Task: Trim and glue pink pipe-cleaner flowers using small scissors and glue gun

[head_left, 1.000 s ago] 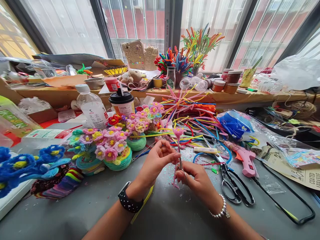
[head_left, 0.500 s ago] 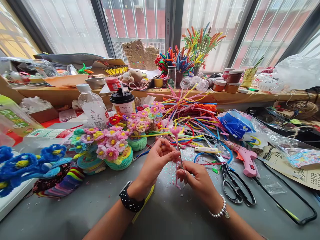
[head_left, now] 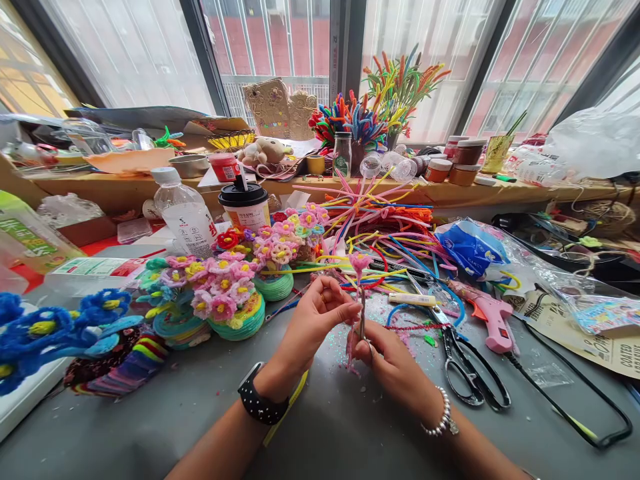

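My left hand (head_left: 323, 313) is closed, with thumb and fingertips pinching the stem of a pink pipe-cleaner flower (head_left: 359, 262). Its fluffy, flared head points up, and pink fuzz hangs down below the hands. In my right hand (head_left: 393, 353) is a small pair of metal scissors (head_left: 363, 312), its blades upright along the pink stem. The fingers are wrapped round the handle loops. Whether the blades touch the stem I cannot tell. Pink clippings and glitter (head_left: 340, 347) lie on the grey table beneath.
Finished pipe-cleaner flowers in pots (head_left: 235, 313) stand at the left. Large black-handled scissors (head_left: 473, 373), a pink glue gun (head_left: 493, 320) and its cable lie at the right. Loose pipe cleaners (head_left: 390, 227) heap up behind my hands, near a lidded cup (head_left: 245, 207) and a bottle (head_left: 183, 213).
The pink flower has shifted slightly right and turned a little. My right hand and the small scissors have rotated more upright beside the stem. My left hand has barely moved.
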Tool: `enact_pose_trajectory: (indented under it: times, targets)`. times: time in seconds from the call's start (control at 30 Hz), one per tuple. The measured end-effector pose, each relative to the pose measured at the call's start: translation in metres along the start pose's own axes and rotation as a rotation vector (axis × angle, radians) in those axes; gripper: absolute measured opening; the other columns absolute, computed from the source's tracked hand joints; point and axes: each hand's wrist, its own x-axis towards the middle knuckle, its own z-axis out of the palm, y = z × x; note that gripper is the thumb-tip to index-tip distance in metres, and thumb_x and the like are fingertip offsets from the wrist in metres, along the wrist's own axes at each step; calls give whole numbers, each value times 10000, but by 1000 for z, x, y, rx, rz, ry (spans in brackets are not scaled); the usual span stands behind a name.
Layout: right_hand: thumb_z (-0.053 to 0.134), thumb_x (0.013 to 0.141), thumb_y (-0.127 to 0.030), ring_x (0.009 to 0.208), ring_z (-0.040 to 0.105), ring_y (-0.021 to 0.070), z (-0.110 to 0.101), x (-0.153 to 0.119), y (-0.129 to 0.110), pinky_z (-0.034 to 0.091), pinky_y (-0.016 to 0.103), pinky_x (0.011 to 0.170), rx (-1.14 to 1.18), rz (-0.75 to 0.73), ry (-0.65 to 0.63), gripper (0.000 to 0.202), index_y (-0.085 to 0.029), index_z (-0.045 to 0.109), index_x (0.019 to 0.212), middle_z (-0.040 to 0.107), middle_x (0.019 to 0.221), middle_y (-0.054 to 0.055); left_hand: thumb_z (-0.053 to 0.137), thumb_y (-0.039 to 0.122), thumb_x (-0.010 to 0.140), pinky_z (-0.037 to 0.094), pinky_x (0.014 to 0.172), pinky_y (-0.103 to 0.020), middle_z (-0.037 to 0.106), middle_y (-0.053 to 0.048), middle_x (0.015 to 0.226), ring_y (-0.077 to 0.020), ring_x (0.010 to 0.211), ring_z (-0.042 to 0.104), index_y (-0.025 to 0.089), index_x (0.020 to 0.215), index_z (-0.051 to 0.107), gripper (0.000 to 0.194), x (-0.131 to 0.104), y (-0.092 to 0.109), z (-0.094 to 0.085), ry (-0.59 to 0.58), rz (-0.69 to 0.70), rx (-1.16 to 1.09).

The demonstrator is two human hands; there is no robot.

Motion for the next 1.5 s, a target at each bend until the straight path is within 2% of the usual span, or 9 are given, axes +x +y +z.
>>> enact_pose_trajectory:
  times: [0.13, 0.5, 0.97, 1.33, 1.5]
  targets:
    - [227, 775, -650, 638, 448, 137, -2, -2, -3, 368, 241, 586, -10, 3, -11, 537, -173, 466, 718, 508, 690, 14, 652, 148, 649, 418, 577, -189, 543, 63, 621, -57, 566, 507, 179, 731, 396, 270, -1, 0, 0, -18, -5, 1]
    - [236, 786, -635, 596, 443, 130, -3, 0, -1, 351, 243, 551, -75, 35, 33, 537, -164, 475, 690, 501, 646, 9, 635, 164, 666, 412, 525, -199, 542, 55, 627, -70, 540, 521, 186, 728, 374, 269, -2, -1, 4, -86, -15, 62]
    - [221, 783, -644, 548, 437, 134, -1, 0, 2, 326, 242, 517, -181, 73, 75, 569, -162, 479, 627, 488, 583, 13, 651, 183, 648, 405, 565, -206, 533, 44, 658, -76, 599, 511, 177, 731, 391, 272, -1, -1, 3, -48, -36, 75]
    - [275, 815, -577, 521, 476, 127, 0, -1, 4, 349, 231, 511, -170, 56, 115, 497, -178, 449, 576, 509, 547, 6, 657, 196, 642, 409, 562, -209, 529, 41, 660, -80, 599, 518, 178, 729, 386, 285, 0, 0, 3, -33, -37, 78]
    - [288, 809, -580, 501, 448, 117, 0, 0, 4, 339, 227, 495, -167, 68, 115, 492, -181, 434, 561, 490, 529, -4, 672, 213, 622, 408, 558, -212, 537, 40, 651, -90, 599, 529, 182, 719, 390, 300, 0, 0, 3, -18, -39, 72]
